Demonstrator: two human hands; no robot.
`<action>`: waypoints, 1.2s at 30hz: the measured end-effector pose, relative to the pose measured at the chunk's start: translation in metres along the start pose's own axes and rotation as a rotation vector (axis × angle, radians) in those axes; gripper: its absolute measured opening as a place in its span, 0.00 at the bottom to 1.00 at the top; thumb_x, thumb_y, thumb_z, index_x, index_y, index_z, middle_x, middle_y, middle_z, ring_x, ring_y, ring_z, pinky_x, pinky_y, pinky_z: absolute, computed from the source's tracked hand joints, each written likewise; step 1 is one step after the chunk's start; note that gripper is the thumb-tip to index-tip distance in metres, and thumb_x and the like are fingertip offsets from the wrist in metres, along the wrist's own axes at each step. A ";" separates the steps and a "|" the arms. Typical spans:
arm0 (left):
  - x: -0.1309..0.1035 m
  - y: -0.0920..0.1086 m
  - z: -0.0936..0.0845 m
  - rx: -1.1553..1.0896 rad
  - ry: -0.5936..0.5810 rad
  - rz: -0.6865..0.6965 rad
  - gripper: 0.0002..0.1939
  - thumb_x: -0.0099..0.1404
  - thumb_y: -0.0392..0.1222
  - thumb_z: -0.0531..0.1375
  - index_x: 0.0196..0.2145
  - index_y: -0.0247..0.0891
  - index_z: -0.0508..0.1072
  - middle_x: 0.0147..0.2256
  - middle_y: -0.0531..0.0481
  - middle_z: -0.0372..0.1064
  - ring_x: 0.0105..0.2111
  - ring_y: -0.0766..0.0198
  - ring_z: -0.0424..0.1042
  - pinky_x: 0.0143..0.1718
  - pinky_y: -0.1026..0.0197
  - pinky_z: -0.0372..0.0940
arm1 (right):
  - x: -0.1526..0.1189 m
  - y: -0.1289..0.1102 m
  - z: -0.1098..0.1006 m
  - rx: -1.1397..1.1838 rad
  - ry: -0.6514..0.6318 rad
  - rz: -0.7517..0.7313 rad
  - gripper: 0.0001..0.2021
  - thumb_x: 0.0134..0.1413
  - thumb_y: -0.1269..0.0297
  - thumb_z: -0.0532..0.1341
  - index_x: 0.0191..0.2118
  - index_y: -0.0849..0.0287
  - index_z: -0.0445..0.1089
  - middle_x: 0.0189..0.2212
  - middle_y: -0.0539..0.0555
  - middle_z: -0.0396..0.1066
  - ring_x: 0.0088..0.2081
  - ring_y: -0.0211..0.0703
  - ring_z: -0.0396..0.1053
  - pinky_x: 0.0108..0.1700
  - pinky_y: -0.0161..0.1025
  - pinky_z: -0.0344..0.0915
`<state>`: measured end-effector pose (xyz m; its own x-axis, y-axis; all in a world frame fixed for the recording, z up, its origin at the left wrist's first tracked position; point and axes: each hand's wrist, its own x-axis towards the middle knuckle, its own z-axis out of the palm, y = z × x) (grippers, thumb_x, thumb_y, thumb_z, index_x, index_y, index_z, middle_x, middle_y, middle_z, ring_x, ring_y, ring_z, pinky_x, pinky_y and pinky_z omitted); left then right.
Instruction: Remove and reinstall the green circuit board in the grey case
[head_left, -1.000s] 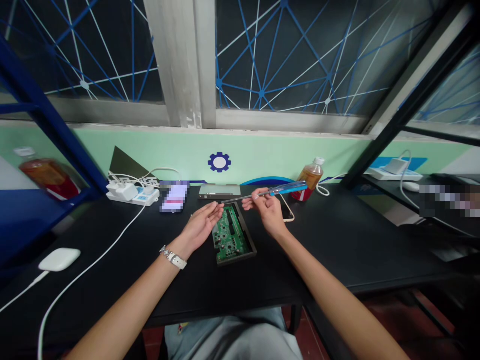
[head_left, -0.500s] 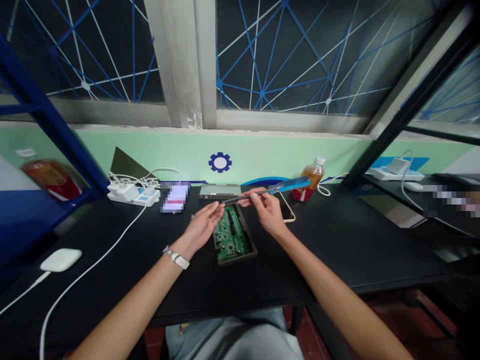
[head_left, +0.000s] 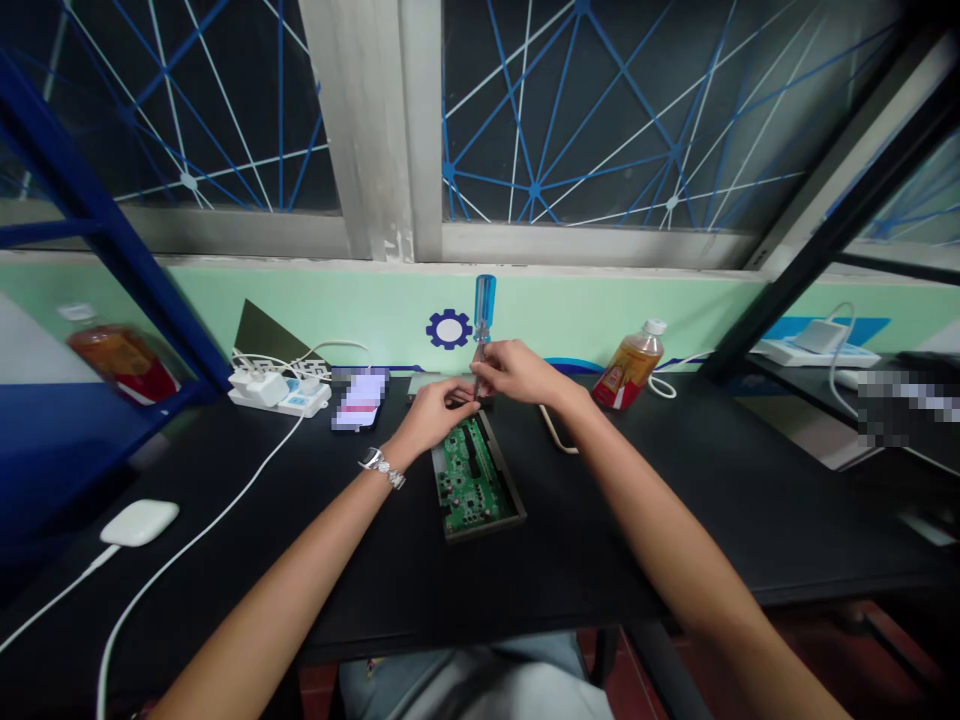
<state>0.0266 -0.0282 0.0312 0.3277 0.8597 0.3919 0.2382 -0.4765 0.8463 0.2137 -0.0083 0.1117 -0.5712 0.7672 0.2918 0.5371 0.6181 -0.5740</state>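
Observation:
My right hand (head_left: pixel 517 370) is closed on the shaft of a screwdriver (head_left: pixel 485 300) with a clear blue handle, which stands upright, tip down. At the lower end of the shaft, the fingers of my left hand (head_left: pixel 439 408) are curled together. Whatever they pinch there is too small to tell. Just below both hands lies a green circuit board (head_left: pixel 472 480) in a shallow metal case (head_left: pixel 516 505). Behind my hands a flat grey metal piece (head_left: pixel 424 382) is partly hidden.
A lit phone (head_left: pixel 361 400) and a white power strip (head_left: pixel 281 395) with cables sit at the back left. A white charging case (head_left: pixel 140 522) lies nearer. At the back right stands a drink bottle (head_left: pixel 628 365), beside a phone (head_left: pixel 555 430) half hidden by my right arm.
The screwdriver has swung from nearly level to upright, handle on top. My right hand has moved left and up over the far end of the board; my left fingers have curled in.

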 end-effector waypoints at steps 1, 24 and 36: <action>0.002 -0.003 0.002 -0.019 -0.002 -0.014 0.07 0.61 0.40 0.66 0.37 0.36 0.78 0.37 0.45 0.79 0.39 0.58 0.77 0.45 0.55 0.70 | 0.002 0.001 0.002 -0.024 0.000 0.001 0.10 0.63 0.66 0.57 0.29 0.59 0.63 0.23 0.55 0.76 0.26 0.42 0.74 0.32 0.38 0.65; -0.005 -0.024 0.016 0.042 0.094 -0.031 0.07 0.63 0.42 0.65 0.36 0.37 0.79 0.35 0.45 0.79 0.36 0.56 0.77 0.39 0.58 0.67 | -0.001 0.005 0.009 0.039 -0.064 0.030 0.10 0.62 0.67 0.58 0.28 0.61 0.69 0.23 0.55 0.77 0.24 0.41 0.75 0.30 0.37 0.67; -0.007 -0.022 0.019 -0.002 0.125 -0.028 0.07 0.61 0.43 0.67 0.37 0.39 0.79 0.36 0.45 0.79 0.37 0.56 0.76 0.43 0.57 0.67 | -0.001 0.009 0.015 0.062 -0.022 0.048 0.10 0.61 0.65 0.60 0.28 0.59 0.66 0.20 0.53 0.75 0.22 0.42 0.74 0.27 0.35 0.67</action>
<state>0.0366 -0.0272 0.0030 0.2042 0.8890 0.4099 0.2442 -0.4518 0.8581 0.2100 -0.0057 0.0947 -0.5591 0.7917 0.2464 0.5250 0.5681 -0.6337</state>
